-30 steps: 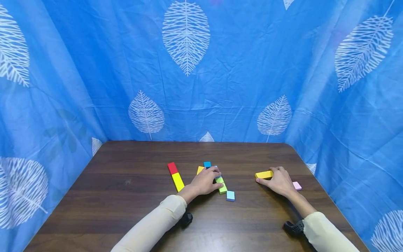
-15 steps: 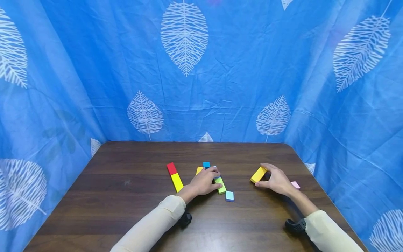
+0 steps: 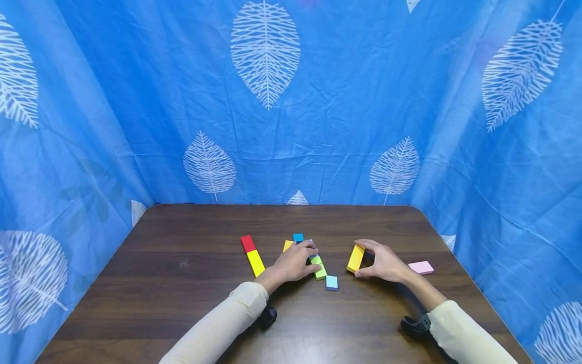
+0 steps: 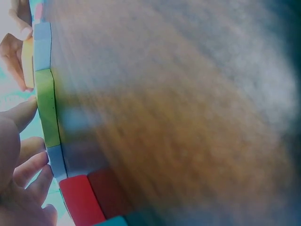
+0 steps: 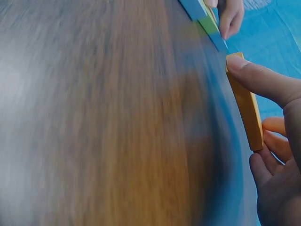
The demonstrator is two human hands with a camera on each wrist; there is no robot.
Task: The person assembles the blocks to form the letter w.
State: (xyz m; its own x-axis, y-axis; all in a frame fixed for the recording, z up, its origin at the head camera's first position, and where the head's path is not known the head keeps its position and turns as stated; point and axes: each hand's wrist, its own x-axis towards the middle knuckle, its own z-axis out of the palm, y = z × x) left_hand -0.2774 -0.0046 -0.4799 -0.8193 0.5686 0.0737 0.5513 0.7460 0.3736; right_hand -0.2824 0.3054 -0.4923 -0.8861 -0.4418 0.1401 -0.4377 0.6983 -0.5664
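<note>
My right hand (image 3: 384,263) pinches an orange-yellow wooden block (image 3: 356,258) by its ends, thumb at the near end and fingers at the far end. In the right wrist view the block (image 5: 247,110) stands close over the table. Left of it, my left hand (image 3: 293,262) rests at a line of blocks, its thumb touching a light green block (image 3: 320,273). Its other fingers lie against a blue block (image 4: 57,162) in the left wrist view. A pale blue block (image 3: 332,282) lies at the line's near end. The left hand hides some blocks.
A pink block (image 3: 422,268) lies by the right forearm. On the left, a red block (image 3: 248,243) and a bright yellow block (image 3: 256,263) lie end to end. A dark blue block (image 3: 297,237) and another yellow block (image 3: 287,245) show behind the left hand. A blue curtain surrounds the table (image 3: 191,293).
My right hand has moved left with the orange-yellow block and turned it from crosswise to nearly lengthwise. More of the pink block now shows. My left hand stays where it was.
</note>
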